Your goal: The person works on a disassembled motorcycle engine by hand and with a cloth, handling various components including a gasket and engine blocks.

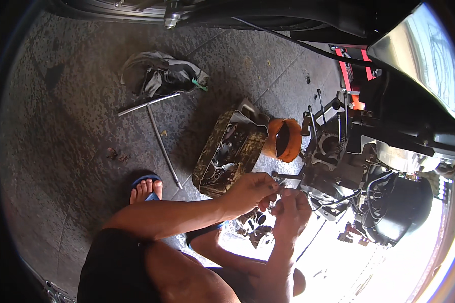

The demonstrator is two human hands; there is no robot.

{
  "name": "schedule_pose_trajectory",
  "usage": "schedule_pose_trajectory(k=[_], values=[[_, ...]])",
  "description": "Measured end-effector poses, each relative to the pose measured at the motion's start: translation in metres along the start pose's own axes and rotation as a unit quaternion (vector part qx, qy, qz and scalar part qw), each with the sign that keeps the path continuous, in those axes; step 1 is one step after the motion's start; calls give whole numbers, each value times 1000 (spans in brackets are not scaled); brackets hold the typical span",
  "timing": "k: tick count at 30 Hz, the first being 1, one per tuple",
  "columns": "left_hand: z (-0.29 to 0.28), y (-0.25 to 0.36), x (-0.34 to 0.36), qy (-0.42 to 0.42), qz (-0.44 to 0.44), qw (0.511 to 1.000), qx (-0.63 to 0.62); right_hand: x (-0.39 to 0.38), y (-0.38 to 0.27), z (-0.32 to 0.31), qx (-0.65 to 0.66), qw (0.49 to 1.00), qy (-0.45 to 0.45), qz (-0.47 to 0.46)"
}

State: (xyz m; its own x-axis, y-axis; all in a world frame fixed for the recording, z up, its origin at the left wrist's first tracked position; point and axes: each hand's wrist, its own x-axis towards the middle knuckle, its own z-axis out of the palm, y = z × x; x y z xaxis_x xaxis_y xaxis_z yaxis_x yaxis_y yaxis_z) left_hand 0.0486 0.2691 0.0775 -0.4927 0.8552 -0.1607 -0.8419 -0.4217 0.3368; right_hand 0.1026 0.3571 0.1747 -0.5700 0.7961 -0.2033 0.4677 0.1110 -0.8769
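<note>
Small part is pinched between the fingertips of the left hand and the right hand; its exact shape is too small to tell, and the fingers of both hands are drawn together around it. It is held just beside the engine, above loose metal parts on the floor. A grimy tray filled with more parts is placed near the left hand, with an orange ring beside it. Risk noted: the piece could be dropped if the pinch is loosened or the fingertips are oily, and could then be lost among the similar parts below. A drop toward the engine opening is judged less likely, since it is set off to one side. Misalignment could also be missed, as the area below the right hand is washed out by glare.
</note>
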Motion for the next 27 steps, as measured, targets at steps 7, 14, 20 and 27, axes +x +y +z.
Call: schedule_pose_trajectory(k=[7, 14, 20, 27], values=[[20, -4, 36, 61, 251, 905, 337, 29, -9, -18, -148, 981, 113, -61], [24, -10, 74, -13, 185, 939, 289, 56, -28, -18, -164, 978, 109, -71], [27, -12, 109, -82, -28, 996, 11, 73, -28, -25, -227, 964, 79, -114], [13, -26, 168, -57, -117, 985, -109, 70, -20, -20, -409, 905, -37, -114]])
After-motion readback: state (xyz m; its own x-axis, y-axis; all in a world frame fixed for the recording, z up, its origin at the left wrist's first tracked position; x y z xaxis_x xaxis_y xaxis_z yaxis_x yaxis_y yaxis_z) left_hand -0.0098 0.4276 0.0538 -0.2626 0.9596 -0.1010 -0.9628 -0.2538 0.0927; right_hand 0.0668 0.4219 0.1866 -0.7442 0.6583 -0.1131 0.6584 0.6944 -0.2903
